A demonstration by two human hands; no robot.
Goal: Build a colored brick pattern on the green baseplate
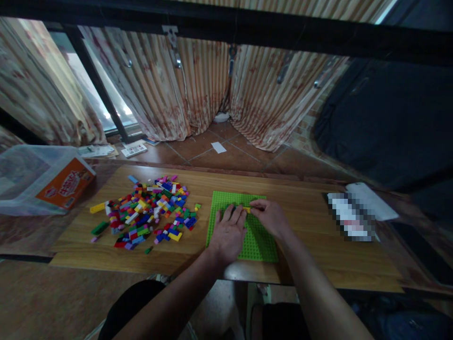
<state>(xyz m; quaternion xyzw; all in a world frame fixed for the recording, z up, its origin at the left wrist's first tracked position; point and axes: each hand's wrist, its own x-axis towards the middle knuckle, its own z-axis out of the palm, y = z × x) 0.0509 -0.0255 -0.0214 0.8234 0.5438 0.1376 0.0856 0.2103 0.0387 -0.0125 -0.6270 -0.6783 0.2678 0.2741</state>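
A green studded baseplate (226,200) lies flat on the wooden table (307,222). My left hand (228,231) rests palm down on the plate, fingers stretched out flat. My right hand (271,217) is beside it, its fingers pinched on a small yellow brick (247,209) that touches the plate's upper middle. A heap of loose coloured bricks (148,212) lies on the table to the left of the plate, apart from both hands.
A clear plastic box with an orange label (42,182) stands at the table's left end. A blurred flat object (352,217) and a white one (371,200) lie at the right. Curtains (198,85) hang behind; papers lie on the tiled floor (219,147).
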